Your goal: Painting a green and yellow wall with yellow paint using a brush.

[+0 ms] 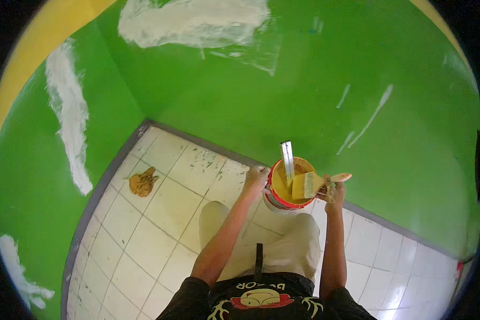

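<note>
A round paint bucket (270,193) with a red rim and yellow-coated inside is held up in front of my legs, near the green wall. My left hand (256,180) is closed on its left side, at the rim. On the opposite side my right hand (333,196) grips the bucket, its fingers partly hidden behind a brush handle. That wide paintbrush (309,185) rests across the right of the rim, bristles inward and yellow, with something stringy wound around its wooden handle. A flat metal strip (287,156) stands up out of the bucket, its lower end inside.
The green wall (218,101) carries white patches (69,114) and thin white streaks (372,114). A dark grey skirting (197,144) runs along its foot. On the paint-flecked white tiles (144,234) lies a crumpled brown rag-like thing (143,182), left of my legs.
</note>
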`<action>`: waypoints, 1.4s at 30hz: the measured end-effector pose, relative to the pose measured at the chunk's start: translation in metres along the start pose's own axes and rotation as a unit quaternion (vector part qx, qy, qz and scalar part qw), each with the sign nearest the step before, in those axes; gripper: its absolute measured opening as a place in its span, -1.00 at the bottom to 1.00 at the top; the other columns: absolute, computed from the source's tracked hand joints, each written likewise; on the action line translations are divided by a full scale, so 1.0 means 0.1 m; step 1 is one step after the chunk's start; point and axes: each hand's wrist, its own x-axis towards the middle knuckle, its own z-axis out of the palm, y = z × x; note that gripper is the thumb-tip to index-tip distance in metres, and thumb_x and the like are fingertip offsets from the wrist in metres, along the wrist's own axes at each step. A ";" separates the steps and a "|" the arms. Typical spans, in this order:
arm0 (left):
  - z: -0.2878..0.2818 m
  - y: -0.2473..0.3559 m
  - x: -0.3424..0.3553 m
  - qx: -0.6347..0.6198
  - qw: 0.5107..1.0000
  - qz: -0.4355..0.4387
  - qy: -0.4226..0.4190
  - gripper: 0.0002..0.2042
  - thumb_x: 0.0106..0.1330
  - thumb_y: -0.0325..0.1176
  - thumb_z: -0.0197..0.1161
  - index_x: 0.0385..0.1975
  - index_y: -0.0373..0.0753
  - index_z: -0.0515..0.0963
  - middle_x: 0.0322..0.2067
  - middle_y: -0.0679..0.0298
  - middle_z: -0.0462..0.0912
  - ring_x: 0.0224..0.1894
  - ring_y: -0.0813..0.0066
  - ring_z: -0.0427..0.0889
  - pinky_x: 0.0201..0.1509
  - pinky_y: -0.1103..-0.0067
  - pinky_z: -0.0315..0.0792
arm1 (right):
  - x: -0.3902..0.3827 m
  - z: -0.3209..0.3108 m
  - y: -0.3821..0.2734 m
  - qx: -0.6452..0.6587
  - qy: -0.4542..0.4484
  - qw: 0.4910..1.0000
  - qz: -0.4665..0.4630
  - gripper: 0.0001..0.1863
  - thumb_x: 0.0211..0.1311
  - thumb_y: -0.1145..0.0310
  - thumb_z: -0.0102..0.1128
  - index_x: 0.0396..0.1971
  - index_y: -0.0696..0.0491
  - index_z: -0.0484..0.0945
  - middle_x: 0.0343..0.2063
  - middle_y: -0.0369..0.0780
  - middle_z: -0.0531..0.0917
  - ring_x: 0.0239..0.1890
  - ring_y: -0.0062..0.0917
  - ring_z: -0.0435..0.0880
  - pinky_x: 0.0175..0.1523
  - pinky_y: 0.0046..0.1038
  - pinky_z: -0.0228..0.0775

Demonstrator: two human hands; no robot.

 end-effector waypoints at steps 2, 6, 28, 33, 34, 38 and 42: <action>-0.37 -0.02 0.07 0.011 0.999 -0.015 0.035 -0.64 0.34 -0.24 0.08 -0.19 -0.51 0.52 -0.32 -0.01 0.60 -0.37 0.16 0.68 -0.47 0.24 0.69 | 0.13 0.36 0.22 -0.008 -0.003 0.999 0.047 -0.68 0.21 0.26 0.26 -0.17 0.12 0.44 -0.42 -0.14 0.63 -0.55 -0.42 0.67 -0.54 -0.38 0.62; -0.97 -0.08 0.14 0.024 0.996 -0.041 0.074 -0.64 0.31 -0.23 0.14 -0.18 -0.49 0.50 -0.39 0.07 0.60 -0.46 0.29 0.66 -0.51 0.40 0.69 | 0.16 1.02 0.56 -0.057 -0.021 0.997 0.050 -0.66 0.15 0.24 0.33 -0.25 0.17 0.47 -0.44 -0.15 0.62 -0.54 -0.42 0.67 -0.57 -0.37 0.61; -2.85 -0.94 1.23 0.054 0.992 -0.061 0.095 -0.70 0.23 -0.20 0.16 -0.27 -0.33 0.62 -0.41 0.20 0.62 -0.45 0.43 0.62 -0.48 0.38 0.66 | 0.03 2.84 1.97 -0.055 -0.025 0.996 0.065 -0.64 0.22 0.20 0.26 -0.17 0.14 0.41 -0.45 -0.16 0.60 -0.54 -0.44 0.66 -0.54 -0.40 0.61; -3.07 -1.03 1.38 0.062 0.992 -0.055 0.098 -0.70 0.20 -0.23 0.16 -0.25 -0.34 0.62 -0.41 0.19 0.63 -0.44 0.42 0.64 -0.47 0.38 0.66 | -0.06 3.08 2.08 -0.020 -0.030 0.996 0.076 -0.63 0.21 0.17 0.27 -0.18 0.15 0.43 -0.43 -0.12 0.62 -0.53 -0.44 0.66 -0.52 -0.42 0.61; -3.11 -1.05 1.41 0.086 0.989 -0.063 0.104 -0.70 0.19 -0.24 0.16 -0.24 -0.35 0.62 -0.41 0.18 0.64 -0.44 0.41 0.65 -0.46 0.39 0.67 | -0.06 3.11 2.10 -0.007 -0.029 0.997 0.070 -0.62 0.21 0.16 0.27 -0.19 0.16 0.44 -0.41 -0.12 0.62 -0.52 -0.45 0.66 -0.51 -0.43 0.61; -3.18 -1.16 1.50 0.119 0.985 -0.036 0.119 -0.70 0.19 -0.25 0.17 -0.23 -0.37 0.61 -0.44 0.17 0.64 -0.46 0.40 0.67 -0.46 0.40 0.67 | -0.09 3.22 2.20 0.020 -0.007 0.998 0.064 -0.69 0.23 0.22 0.26 -0.25 0.18 0.49 -0.47 -0.14 0.63 -0.52 -0.51 0.64 -0.57 -0.47 0.59; -3.25 -1.27 1.45 0.083 0.983 -0.003 0.164 -0.73 0.19 -0.23 0.14 -0.37 -0.29 0.66 -0.63 0.12 0.63 -0.67 0.39 0.62 -0.57 0.47 0.58 | -0.13 3.35 2.09 -0.033 -0.008 0.996 0.080 -0.69 0.20 0.20 0.28 -0.28 0.16 0.53 -0.50 -0.15 0.63 -0.54 -0.49 0.64 -0.54 -0.43 0.58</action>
